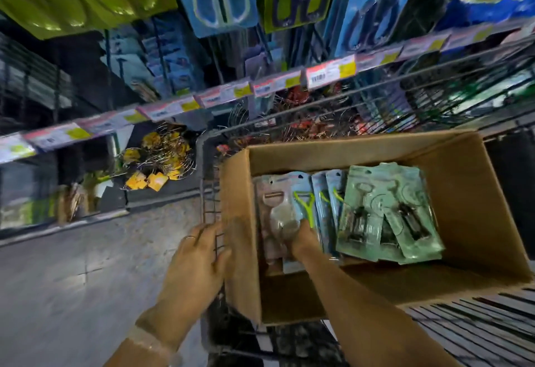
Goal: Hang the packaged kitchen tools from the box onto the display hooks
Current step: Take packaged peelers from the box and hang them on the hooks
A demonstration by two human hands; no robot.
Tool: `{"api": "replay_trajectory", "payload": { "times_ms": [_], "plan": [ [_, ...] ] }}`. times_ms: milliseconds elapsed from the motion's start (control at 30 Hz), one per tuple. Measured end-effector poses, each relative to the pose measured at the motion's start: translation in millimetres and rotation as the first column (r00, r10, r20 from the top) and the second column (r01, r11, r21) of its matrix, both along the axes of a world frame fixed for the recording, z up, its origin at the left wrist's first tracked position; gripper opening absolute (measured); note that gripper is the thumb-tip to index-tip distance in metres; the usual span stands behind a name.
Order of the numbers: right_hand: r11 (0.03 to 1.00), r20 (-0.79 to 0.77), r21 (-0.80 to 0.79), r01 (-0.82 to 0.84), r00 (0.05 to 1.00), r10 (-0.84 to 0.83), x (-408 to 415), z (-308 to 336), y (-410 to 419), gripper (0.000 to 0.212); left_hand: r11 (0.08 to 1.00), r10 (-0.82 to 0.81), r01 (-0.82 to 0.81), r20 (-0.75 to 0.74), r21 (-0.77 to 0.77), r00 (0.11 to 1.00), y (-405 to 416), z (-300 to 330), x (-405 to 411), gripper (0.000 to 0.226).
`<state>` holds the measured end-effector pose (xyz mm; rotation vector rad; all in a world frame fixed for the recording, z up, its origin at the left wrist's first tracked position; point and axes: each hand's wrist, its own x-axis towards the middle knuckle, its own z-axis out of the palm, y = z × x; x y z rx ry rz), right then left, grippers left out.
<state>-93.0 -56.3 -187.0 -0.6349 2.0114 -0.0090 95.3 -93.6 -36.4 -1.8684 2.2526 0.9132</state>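
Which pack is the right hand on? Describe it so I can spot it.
Find the cardboard box in the wire cart. Along its left wall stands a row of peeler packs; the right hand reaches into the leftmost pack. It alone has a pale pinkish peeler; its neighbours' are lime green.
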Motion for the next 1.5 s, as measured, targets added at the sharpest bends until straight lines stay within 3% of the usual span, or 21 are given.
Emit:
{"api": "replay_trajectory", "payload": {
  "times_ms": [167, 367, 467, 533, 700, 900, 967, 1033, 1133, 1200, 1267, 1333, 1433, 1500],
  "plan": [
    [0.999, 0.011, 0.035, -0.026, 1.0, 0.026, -9, -1, -6, 0.024, 0.999, 0.033, -0.034, -0.052, -0.021, 0.998, -1, 3, -10, 0.042],
    [0.994, 0.133, 0.025, 0.11, 0.985, -0.113, -6, 5, -7, 0.03, 0.998, -0.052, 0.049, -0.089, -0.044, 0.995, -3, 15, -29, 0.049],
    [0.999, 0.034, -0.003, 0.036, 0.999, -0.035, 9, 1, -12, 0.038, 0.996, -0.07, 0.067, -0.076, -0.051, 0.995, -6, 14, -29, 0.05],
    [1.0, -0.035, -0.023, 0.018, 0.999, -0.019, 17, -4, -12, 0.038, 0.995, -0.09, 0.088, -0.062, -0.039, 0.994, -3, 10, -29, 0.052],
    [0.999, 0.077, -0.033, -0.009, 0.997, 0.011, 27, -10, -6, 0.024, 0.992, -0.125, 0.126, -0.029, 0.026, 0.992, 8, 3, -30, 0.055],
    [0.991, 0.088, -0.132, 0.019, 0.996, -0.007, -40, 43, 22, 0.011, 0.988, -0.087, 0.086, 0.007, 0.132, 0.996, 10, 4, -42, 0.054],
    [0.976, 0.092, -0.188, 0.108, 0.991, -0.092, -73, 67, 42, 0.018, 0.986, -0.065, 0.063, 0.009, 0.152, 0.998, 10, 4, -44, 0.053],
    [0.934, 0.13, -0.247, 0.26, 0.964, -0.234, -97, 93, 60, 0.011, 0.983, -0.039, 0.037, 0.006, 0.181, 0.999, 10, 5, -45, 0.053],
    [0.846, 0.32, -0.276, 0.456, 0.874, -0.367, -106, 134, 72, 0.006, 0.987, -0.009, 0.012, -0.015, 0.161, 1.0, 13, 15, -51, 0.055],
    [0.816, 0.431, -0.287, 0.503, 0.828, -0.359, -95, 155, 69, 0.013, 0.993, 0.017, -0.004, -0.107, 0.118, 0.994, 15, 21, -58, 0.059],
    [0.807, 0.51, -0.324, 0.494, 0.81, -0.291, -78, 169, 60, 0.015, 0.969, 0.132, -0.063, -0.286, 0.239, 0.949, 16, 29, -69, 0.068],
    [0.787, 0.578, -0.383, 0.484, 0.79, -0.204, -60, 178, 48, 0.009, 0.882, 0.368, -0.158, -0.439, 0.443, 0.82, 13, 37, -80, 0.07],
    [0.746, 0.609, -0.444, 0.497, 0.778, -0.156, -42, 181, 27, 0.014, 0.788, 0.6, -0.323, -0.536, 0.524, 0.594, 5, 44, -89, 0.03],
    [0.751, 0.654, -0.396, 0.529, 0.736, -0.174, -38, 175, 18, 0.012, 0.756, 0.655, -0.415, -0.581, 0.506, 0.484, -1, 45, -86, 0.023]
  ]
}}
